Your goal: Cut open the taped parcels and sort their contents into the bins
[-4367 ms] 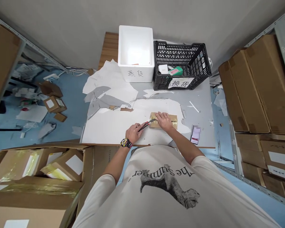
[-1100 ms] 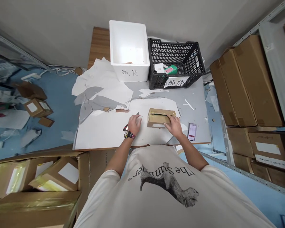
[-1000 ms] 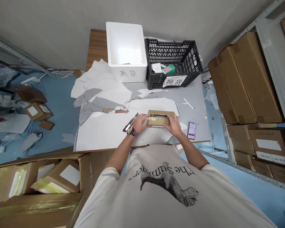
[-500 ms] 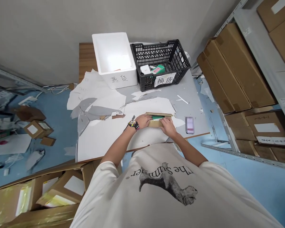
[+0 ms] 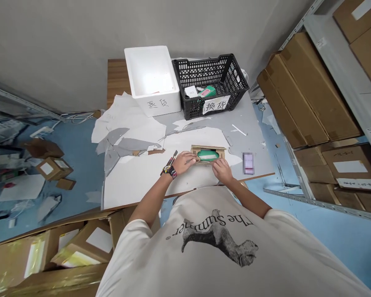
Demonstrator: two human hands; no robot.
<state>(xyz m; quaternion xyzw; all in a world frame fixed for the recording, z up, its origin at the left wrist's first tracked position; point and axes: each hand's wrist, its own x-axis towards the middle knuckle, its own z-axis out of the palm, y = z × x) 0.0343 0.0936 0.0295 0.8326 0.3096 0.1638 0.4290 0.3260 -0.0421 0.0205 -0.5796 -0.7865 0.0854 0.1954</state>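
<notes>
1. Here's the box (image 5: 208, 147), right in front of the hands, between them and just ahead. The top is open, and a cardboard rim frames the opening.
2. Inside sits a green item (image 5: 204, 155), rounded and glossy, with a pale band across it. It hasn't been lifted out and lies within the rim.
3. The left hand (image 5: 183, 162) presses against the box's left end, fingers together, with a knife (image 5: 173, 157) tucked in its grip. Only the knife's slim end pokes out past the hand.
4. The right hand (image 5: 221, 170) is curled at the near edge of the box. Is it pinching the cardboard or just resting there? From up here, I can't tell.
5. Under the grip lies a torn white sheet (image 5: 136, 185), ragged at the edges, with grey table (image 5: 256, 136) showing beyond it.
6. Ahead and to the left of the hands stands a white foam box (image 5: 151, 78), squared and thick-walled. Beside it, a black plastic crate (image 5: 231, 78) with a lattice of holes holds small packets.
7. To the right of the grip, a phone (image 5: 248, 163) lies blurred on the table.
</notes>
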